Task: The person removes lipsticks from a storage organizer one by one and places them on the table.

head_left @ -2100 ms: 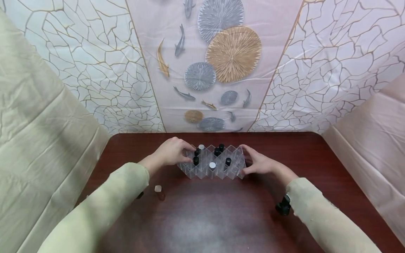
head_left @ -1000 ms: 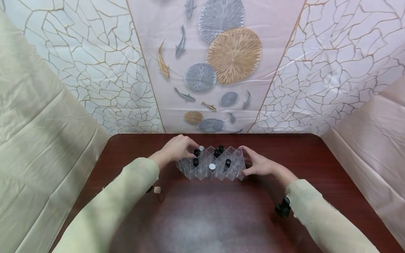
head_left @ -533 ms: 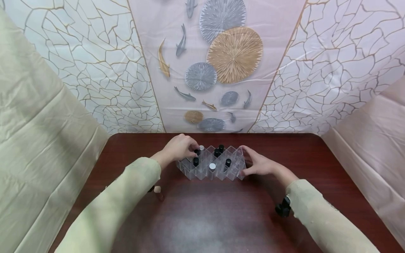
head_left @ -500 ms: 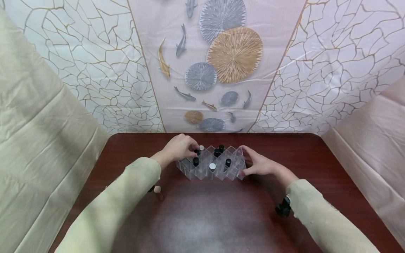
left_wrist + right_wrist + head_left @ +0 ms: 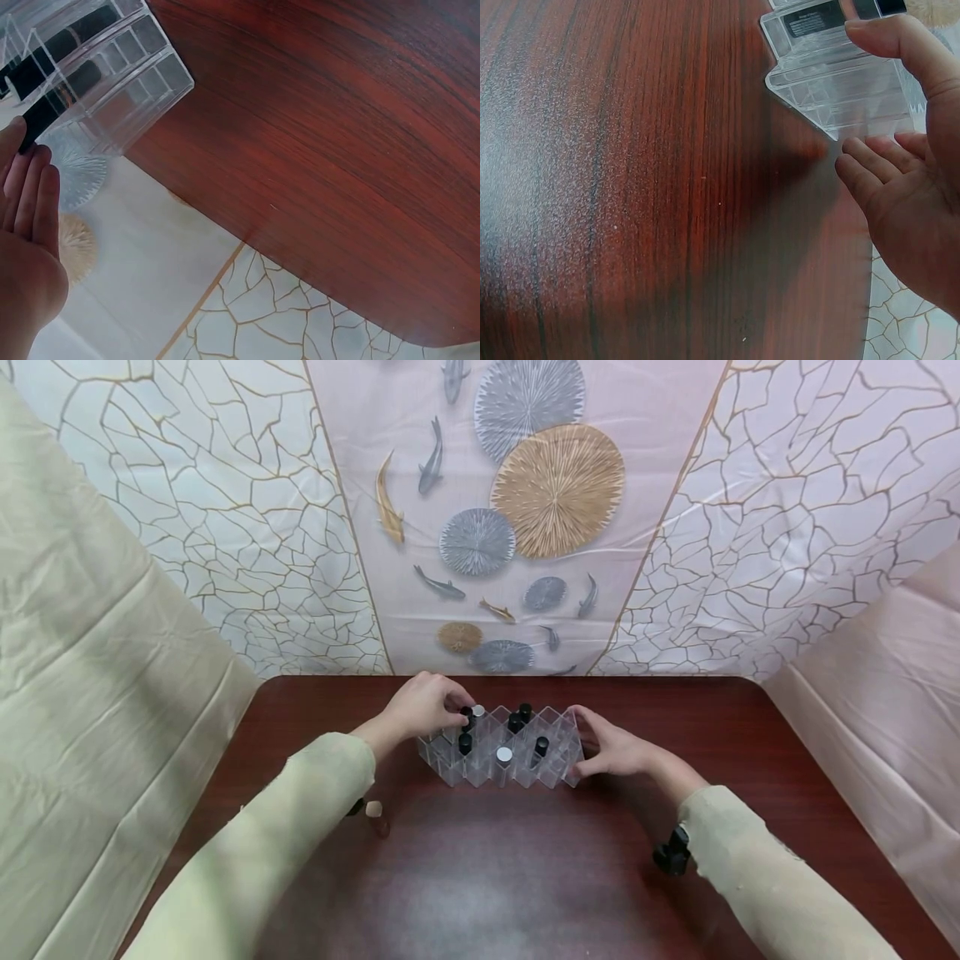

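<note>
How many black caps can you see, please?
5 black caps: one pinched by the left hand, one just in front of that, two close together toward the rack's back, one nearer the right hand. Fingers may hide others.

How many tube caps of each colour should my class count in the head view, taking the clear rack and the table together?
Black caps: 5
White caps: 2
Beige cap: 1
Total: 8
</note>
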### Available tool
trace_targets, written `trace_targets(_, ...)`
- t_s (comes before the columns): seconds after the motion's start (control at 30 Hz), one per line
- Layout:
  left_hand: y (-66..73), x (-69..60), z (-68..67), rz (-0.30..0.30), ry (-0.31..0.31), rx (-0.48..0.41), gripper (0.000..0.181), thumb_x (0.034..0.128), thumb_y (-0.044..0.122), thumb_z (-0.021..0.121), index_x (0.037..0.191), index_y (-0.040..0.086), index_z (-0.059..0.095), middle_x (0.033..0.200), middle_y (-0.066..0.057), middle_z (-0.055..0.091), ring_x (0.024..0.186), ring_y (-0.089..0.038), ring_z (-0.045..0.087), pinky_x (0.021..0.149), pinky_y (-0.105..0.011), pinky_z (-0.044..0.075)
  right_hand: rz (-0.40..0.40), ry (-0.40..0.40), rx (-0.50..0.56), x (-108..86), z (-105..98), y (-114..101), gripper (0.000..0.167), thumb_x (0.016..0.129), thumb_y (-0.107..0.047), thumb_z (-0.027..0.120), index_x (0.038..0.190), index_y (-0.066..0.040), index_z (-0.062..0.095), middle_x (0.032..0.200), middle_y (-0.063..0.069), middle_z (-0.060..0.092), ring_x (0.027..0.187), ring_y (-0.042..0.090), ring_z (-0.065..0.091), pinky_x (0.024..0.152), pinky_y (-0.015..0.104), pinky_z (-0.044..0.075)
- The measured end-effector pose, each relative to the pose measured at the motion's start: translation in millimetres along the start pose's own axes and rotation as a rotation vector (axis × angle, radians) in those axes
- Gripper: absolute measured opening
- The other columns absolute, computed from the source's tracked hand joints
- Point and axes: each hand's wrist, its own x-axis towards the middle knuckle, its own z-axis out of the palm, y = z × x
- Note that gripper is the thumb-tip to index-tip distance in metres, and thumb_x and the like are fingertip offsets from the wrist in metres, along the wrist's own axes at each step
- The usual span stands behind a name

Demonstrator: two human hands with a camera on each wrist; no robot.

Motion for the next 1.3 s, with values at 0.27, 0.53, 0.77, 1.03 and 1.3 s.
trace_targets(0.27,3.6,-5.5,-9.8,0.051,0.012,0.002,0.026,0.0904,0.018,0.086,0.116,0.016,0.084,0.105,0.005,0.082,0.092,-0.015,0.076,0.084,-0.035,0.059,0.006,0.001,-0.006,0.3,0.2,1.0,0.096,0.085,-0.001,0.080,0.158,0.008,0.018,0.159,0.035,0.030,0.153,0.057,0.028,0.122,0.066,0.029)
trace_targets(0.53,11.9,-10.4,-25.3,0.163,0.023,0.087,0.026,0.0914,0.016,0.084,0.117,0.019,0.084,0.110,0.006,0.082,0.070,-0.011,0.061,0.070,-0.031,0.051,0.003,-0.003,-0.025,0.2,0.4,-0.3,0.095,0.085,0.000,0.078,0.157,0.008,0.017,0.160,0.036,0.028,0.152,0.059,0.027,0.122,0.067,0.029)
trace_targets(0.77,21.0,-16.9,-38.6,0.222,0.052,0.111,0.028,0.0910,0.016,0.082,0.118,0.023,0.084,0.114,0.006,0.081,0.067,-0.007,0.054,0.070,-0.032,0.051,0.017,-0.008,-0.011,-0.8,0.6,1.2,0.091,0.087,0.001,0.078,0.156,0.006,0.019,0.161,0.033,0.028,0.154,0.059,0.024,0.122,0.068,0.029)
trace_targets(1.03,29.6,-33.2,-50.6,0.249,0.083,0.027,0.028,0.0906,0.019,0.084,0.118,0.023,0.084,0.109,0.008,0.082,0.057,-0.003,0.036,0.063,-0.030,0.044,0.012,-0.007,-0.015,-1.2,1.1,0.8,0.095,0.087,0.000,0.078,0.158,0.006,0.017,0.162,0.034,0.026,0.153,0.059,0.025,0.122,0.068,0.029)
trace_targets(1.3,32.7,-56.0,-50.1,0.299,0.101,-0.031,0.028,0.0884,0.018,0.088,0.116,0.021,0.085,0.104,0.011,0.081,0.056,0.001,0.039,0.058,-0.025,0.041,0.010,-0.004,-0.015,-0.5,0.0,-0.1,0.094,0.086,-0.001,0.079,0.158,0.006,0.018,0.161,0.034,0.028,0.153,0.059,0.026,0.122,0.068,0.028)
